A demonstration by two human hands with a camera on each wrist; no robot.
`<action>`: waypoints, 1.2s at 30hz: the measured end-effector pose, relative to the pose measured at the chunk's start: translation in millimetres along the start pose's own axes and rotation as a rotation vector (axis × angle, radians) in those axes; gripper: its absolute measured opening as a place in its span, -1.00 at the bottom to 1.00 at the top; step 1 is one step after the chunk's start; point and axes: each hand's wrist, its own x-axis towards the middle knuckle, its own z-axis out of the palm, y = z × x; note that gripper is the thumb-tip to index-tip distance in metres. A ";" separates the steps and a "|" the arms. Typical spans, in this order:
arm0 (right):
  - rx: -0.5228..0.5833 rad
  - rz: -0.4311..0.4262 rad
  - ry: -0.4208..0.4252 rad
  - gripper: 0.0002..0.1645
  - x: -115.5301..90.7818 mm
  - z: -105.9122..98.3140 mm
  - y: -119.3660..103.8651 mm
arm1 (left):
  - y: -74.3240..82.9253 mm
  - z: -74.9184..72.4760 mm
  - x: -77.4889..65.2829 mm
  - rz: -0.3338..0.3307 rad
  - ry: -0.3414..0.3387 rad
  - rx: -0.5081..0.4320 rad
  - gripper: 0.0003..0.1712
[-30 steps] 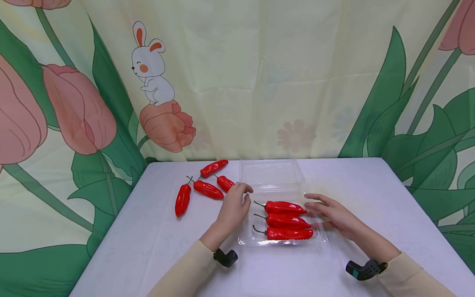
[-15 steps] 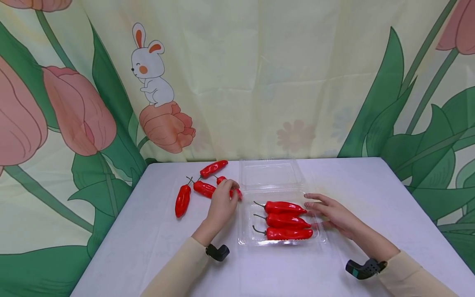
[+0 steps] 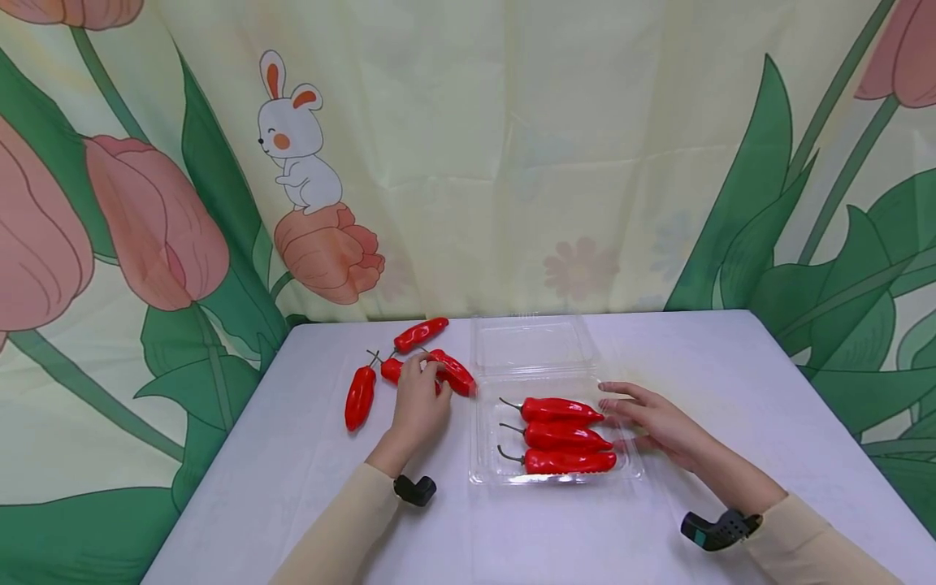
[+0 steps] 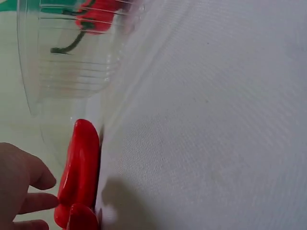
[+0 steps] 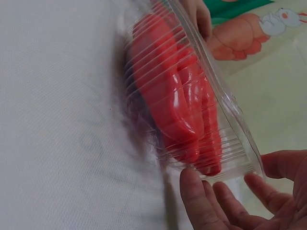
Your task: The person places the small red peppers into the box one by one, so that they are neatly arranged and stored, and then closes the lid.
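My left hand (image 3: 422,404) is over a red pepper (image 3: 391,370) on the white table, its fingers bent down and hiding most of it. In the left wrist view the fingers (image 4: 38,202) are loosely bent beside a red pepper (image 4: 82,165), with no grip visible. Another red pepper (image 3: 455,373) lies just right of this hand, its tip by the clear plastic box (image 3: 486,467). Inside the box, three red peppers (image 3: 566,435) lie side by side. My right hand (image 3: 669,426) rests its extended fingers (image 5: 194,194) against the box's right side and rim.
The box's clear lid (image 3: 534,341) is folded back towards the curtain (image 3: 585,162). Two more red peppers lie farther off: one upright-lying pepper (image 3: 360,398) at the left, one slanted pepper (image 3: 422,334) near the table's back edge.
My left hand has moved left from the box's edge, past the nearest loose pepper, which now shows fully, to the pepper left of it. The right hand stays at the box.
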 end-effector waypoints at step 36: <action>-0.001 -0.001 0.003 -0.20 0.3 -0.1 1.8 | -46.3 -23.2 -16.7 -0.271 0.084 0.012 -0.40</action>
